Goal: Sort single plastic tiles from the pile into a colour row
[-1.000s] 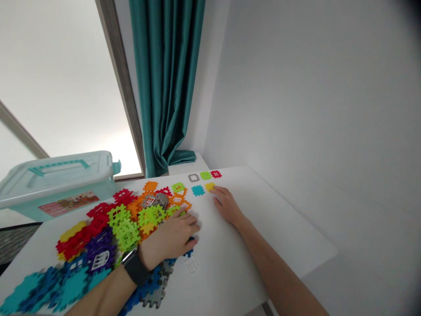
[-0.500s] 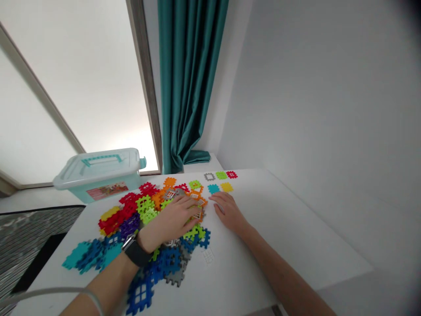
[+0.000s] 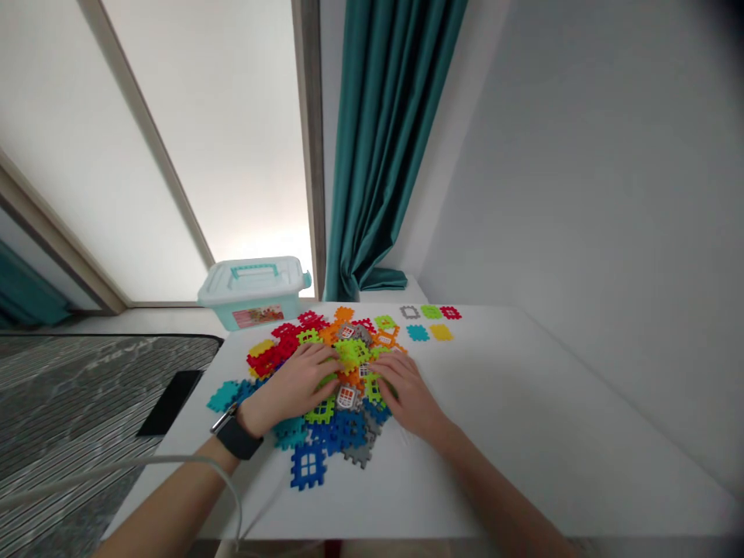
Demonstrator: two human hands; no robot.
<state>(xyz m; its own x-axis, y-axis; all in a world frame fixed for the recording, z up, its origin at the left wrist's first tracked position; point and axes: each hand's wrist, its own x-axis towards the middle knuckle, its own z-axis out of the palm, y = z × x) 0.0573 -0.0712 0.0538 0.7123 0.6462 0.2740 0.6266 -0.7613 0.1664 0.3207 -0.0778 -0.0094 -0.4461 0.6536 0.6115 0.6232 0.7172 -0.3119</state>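
A heap of interlocking plastic tiles with notched edges lies on the white table, in red, orange, lime green, blue, grey and other colours. My left hand (image 3: 299, 387), a dark-banded watch on its wrist, rests over the heap's left side with fingers outstretched among lime green tiles (image 3: 320, 411). At the heap's right edge is my right hand (image 3: 411, 394), its fingers apart and touching the tiles. Between the hands lie a lime green tile (image 3: 352, 353) and a grey tile with a white window (image 3: 347, 397). The fingertips partly cover what lies beneath them.
Beyond the heap, grey (image 3: 410, 312), lime green (image 3: 431, 311), red (image 3: 450, 312), blue (image 3: 418, 332) and yellow (image 3: 442, 332) tiles lie in two rows. A lidded plastic box (image 3: 256, 291) stands at the back left. A pale cable (image 3: 174, 459) crosses the left forearm.
The view has turned left. My right hand has moved from the bare table onto the heap's right edge. My left hand has shifted from the heap's middle to its left side.
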